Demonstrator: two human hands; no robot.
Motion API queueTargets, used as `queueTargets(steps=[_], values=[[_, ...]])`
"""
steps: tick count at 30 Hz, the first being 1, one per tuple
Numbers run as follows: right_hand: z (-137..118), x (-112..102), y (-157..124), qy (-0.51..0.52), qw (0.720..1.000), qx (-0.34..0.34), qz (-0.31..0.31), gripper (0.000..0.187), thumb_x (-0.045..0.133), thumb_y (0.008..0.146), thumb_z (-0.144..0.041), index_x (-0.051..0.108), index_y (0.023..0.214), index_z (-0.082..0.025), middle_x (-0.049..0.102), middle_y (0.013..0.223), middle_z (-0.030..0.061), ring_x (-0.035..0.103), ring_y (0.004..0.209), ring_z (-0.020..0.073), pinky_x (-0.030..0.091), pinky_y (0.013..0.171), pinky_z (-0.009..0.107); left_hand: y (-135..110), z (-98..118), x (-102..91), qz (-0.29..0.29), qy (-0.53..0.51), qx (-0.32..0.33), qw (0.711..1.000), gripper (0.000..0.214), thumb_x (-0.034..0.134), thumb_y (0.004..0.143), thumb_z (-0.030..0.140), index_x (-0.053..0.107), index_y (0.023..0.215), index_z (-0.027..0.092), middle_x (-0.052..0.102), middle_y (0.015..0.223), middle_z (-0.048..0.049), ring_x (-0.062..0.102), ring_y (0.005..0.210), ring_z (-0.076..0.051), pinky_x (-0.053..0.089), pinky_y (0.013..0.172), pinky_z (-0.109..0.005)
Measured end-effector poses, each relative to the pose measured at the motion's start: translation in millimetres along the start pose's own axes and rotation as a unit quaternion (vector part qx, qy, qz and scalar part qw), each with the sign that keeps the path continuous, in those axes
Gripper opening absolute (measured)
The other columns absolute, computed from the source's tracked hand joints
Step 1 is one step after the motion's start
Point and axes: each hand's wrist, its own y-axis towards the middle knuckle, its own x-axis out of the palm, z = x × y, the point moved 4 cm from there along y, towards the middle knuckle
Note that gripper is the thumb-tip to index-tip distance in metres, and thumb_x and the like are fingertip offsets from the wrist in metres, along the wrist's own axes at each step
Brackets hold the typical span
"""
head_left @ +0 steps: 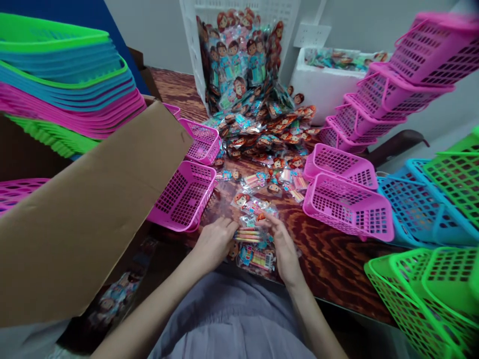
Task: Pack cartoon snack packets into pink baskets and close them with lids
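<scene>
At the table's front edge, my left hand (pixel 220 239) is closed around the left end of a clear packet of coloured sticks (pixel 247 235). My right hand (pixel 279 242) is at the packet's right end, its fingers apart and slightly curved; whether they touch the wrapper is hard to see. Below lies another packet of coloured sticks (pixel 258 258) with a printed label and barcode. Just beyond my fingers is a packet with a red-haired cartoon figure (pixel 249 202). What the sticks are I cannot tell.
A white crate (pixel 193 55) spills many cartoon packets (pixel 258 129) onto the wooden table (pixel 329 269). Pink baskets (pixel 183 199) flank the work area. A cardboard flap (pixel 93 199) rises at left beside stacked baskets (pixel 67 75). Blue baskets (pixel 415 199) and green baskets (pixel 430 294) stand right.
</scene>
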Motion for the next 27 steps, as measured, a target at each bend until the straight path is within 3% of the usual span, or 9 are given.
queueTargets(steps=[3,5,9,13,19,22,24,27], values=[[2.5,3.7,-8.4,0.029,0.996,0.043,-0.075,0.052,0.058,0.094,-0.043,0.047,0.142,-0.028,0.062,0.133,0.0085,0.058,0.124,0.0261,0.048,0.103,0.045,-8.7,-1.4,-2.7,-0.002,0.020,0.001,1.000,0.018,0.050,0.090,0.008,0.059,0.100,0.019,0.064,0.099,-0.0078,0.058,0.092,-0.025,0.050,0.074,-0.035],[2.2,9.5,-11.8,-0.016,0.996,0.043,-0.082,0.053,0.065,0.088,-0.033,0.050,0.139,-0.028,0.060,0.135,0.0076,0.055,0.127,0.0265,0.046,0.106,0.045,-14.2,-2.2,-3.1,-0.009,0.030,0.001,1.000,0.017,0.050,0.090,0.008,0.059,0.099,0.019,0.064,0.098,-0.0076,0.058,0.089,-0.025,0.049,0.072,-0.035],[-2.7,25.8,-13.9,-0.079,0.995,0.014,-0.050,0.032,0.054,0.090,-0.019,0.061,0.120,-0.025,0.067,0.119,0.0060,0.061,0.113,0.0229,0.050,0.098,0.039,-22.8,-0.9,0.5,-0.007,0.016,0.009,1.000,0.015,0.050,0.094,0.013,0.055,0.107,0.019,0.065,0.098,-0.0062,0.060,0.089,-0.024,0.049,0.072,-0.034],[-5.5,27.1,-24.7,-0.158,0.983,-0.025,-0.089,0.029,0.050,0.094,-0.017,0.059,0.120,-0.025,0.067,0.114,0.0061,0.061,0.108,0.0228,0.051,0.094,0.039,-33.0,-3.1,6.3,-0.012,-0.028,0.036,0.999,0.009,0.051,0.099,0.026,0.053,0.105,0.020,0.063,0.099,-0.0045,0.061,0.091,-0.022,0.049,0.075,-0.032],[0.3,12.8,-48.6,-0.419,0.901,-0.062,-0.095,0.044,0.053,0.087,-0.008,0.054,0.130,-0.021,0.064,0.113,0.0125,0.053,0.108,0.0321,0.044,0.097,0.053,-50.4,-15.0,1.4,0.037,-0.058,0.074,0.995,0.013,0.044,0.102,0.027,0.055,0.105,0.021,0.062,0.106,-0.0056,0.061,0.092,-0.020,0.048,0.078,-0.030],[1.1,11.0,-44.5,-0.425,0.898,-0.040,-0.106,0.026,0.053,0.085,-0.005,0.062,0.104,-0.021,0.065,0.098,0.0096,0.056,0.096,0.0288,0.048,0.087,0.046,-58.3,-17.0,-0.5,0.046,-0.055,0.084,0.994,0.016,0.042,0.103,0.027,0.056,0.098,0.021,0.061,0.096,-0.0044,0.059,0.083,-0.019,0.046,0.070,-0.028],[-0.1,7.1,-40.4,-0.410,0.905,-0.009,-0.111,0.018,0.053,0.086,-0.005,0.060,0.084,-0.022,0.064,0.091,0.0066,0.056,0.090,0.0254,0.048,0.081,0.040,-64.0,-18.1,-0.3,0.044,-0.056,0.086,0.994,0.017,0.041,0.103,0.028,0.056,0.099,0.021,0.059,0.092,-0.0035,0.057,0.081,-0.019,0.045,0.069,-0.028],[-3.3,3.0,-40.2,-0.409,0.906,0.027,-0.107,0.008,0.060,0.088,-0.014,0.059,0.088,-0.022,0.063,0.096,0.0063,0.056,0.096,0.0255,0.046,0.084,0.039,-71.2,-19.9,1.0,0.050,-0.058,0.081,0.994,0.017,0.040,0.104,0.027,0.055,0.102,0.020,0.058,0.092,-0.0032,0.056,0.082,-0.018,0.044,0.072,-0.029]])
